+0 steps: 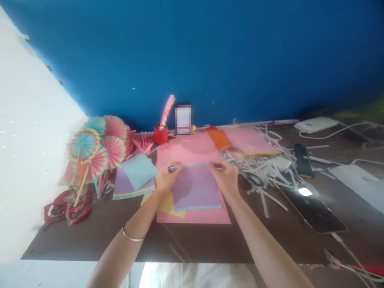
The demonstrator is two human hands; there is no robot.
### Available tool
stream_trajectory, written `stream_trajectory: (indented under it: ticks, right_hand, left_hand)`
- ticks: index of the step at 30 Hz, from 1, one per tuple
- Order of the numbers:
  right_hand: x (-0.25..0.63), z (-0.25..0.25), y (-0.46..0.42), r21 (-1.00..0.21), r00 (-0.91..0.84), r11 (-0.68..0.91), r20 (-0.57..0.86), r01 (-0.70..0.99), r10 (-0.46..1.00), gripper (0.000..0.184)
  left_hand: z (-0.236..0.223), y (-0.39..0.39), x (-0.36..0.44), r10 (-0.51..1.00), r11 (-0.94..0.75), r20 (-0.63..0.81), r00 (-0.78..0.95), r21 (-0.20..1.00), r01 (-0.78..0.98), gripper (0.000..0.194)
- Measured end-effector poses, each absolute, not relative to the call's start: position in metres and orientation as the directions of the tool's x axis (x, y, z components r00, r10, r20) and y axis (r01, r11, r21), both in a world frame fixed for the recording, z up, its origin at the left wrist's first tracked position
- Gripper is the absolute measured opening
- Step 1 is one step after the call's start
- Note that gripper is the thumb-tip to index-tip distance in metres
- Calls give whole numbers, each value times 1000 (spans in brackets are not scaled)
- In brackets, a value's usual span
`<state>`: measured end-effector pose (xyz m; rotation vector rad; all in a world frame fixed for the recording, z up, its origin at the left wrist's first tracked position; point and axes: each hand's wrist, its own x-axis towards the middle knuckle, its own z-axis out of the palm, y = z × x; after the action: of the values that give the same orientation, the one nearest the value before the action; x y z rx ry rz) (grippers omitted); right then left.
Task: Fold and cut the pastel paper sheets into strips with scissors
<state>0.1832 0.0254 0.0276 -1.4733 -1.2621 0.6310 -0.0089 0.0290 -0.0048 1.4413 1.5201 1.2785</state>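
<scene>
A purple sheet of paper (196,186) with a light blue strip along its near edge lies in front of me. My left hand (168,177) pinches its far left corner, where a narrow bluish edge shows. At the far right corner, my right hand (225,176) has its fingers closed on the same sheet. Beneath it are a large pink sheet (186,152) and a yellow sheet (169,206), partly covered. Left of my left hand, a light blue sheet (140,170) overlaps another purple sheet (120,186) with yellow and blue edges.
Pleated paper fans (85,146) and red-handled scissors (55,208) are at left. A red tape roll (161,135) stands at the back beside a small upright screen (183,119). White paper strips (265,170) and a phone (318,212) with a cable lie at right.
</scene>
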Motion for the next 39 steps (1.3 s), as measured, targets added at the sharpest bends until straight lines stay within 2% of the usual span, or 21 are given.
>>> stream_trajectory:
  ticks: [2,4,6,8,10,12,17,22,29,35,39]
  right_hand:
    - [183,27,25,-923,292,124,240,365,926,22]
    - [183,27,25,-918,268,152,261,367,927,23]
    - [181,27,24,-904,224,183,285,387,932,23]
    - [180,28,23,-889,156,222,305,401,939,22]
    - [178,29,21,-881,94,260,320,395,943,22]
    - [176,30,20,-878,58,286,332,384,941,22]
    - [177,29,21,-873,64,310,358,377,932,20]
    - [180,27,23,-868,83,322,378,377,922,17]
    - [178,34,18,-872,108,279,348,402,931,20]
    - [176,39,15,-873,126,256,333,415,934,21]
    - [175,37,15,-872,121,259,335,416,934,19]
  left_hand:
    - [-3,29,-12,968,-164,218,-122,923,348,24]
    - [2,28,-14,934,-283,349,-81,857,430,26]
    - [9,28,-16,856,-419,516,-18,714,561,30]
    - [14,28,-16,778,-512,620,97,539,669,32]
    - [16,30,-14,756,-555,617,217,431,712,31]
    - [13,33,-12,783,-557,547,296,407,723,28]
    - [0,41,-14,844,-521,408,349,464,717,20]
    - [0,42,-15,857,-507,390,338,515,691,18]
    - [12,37,-15,889,-458,350,295,652,605,15]
    - [21,32,-15,929,-350,208,307,765,540,21]
    - [24,29,-13,940,-319,198,279,801,506,23]
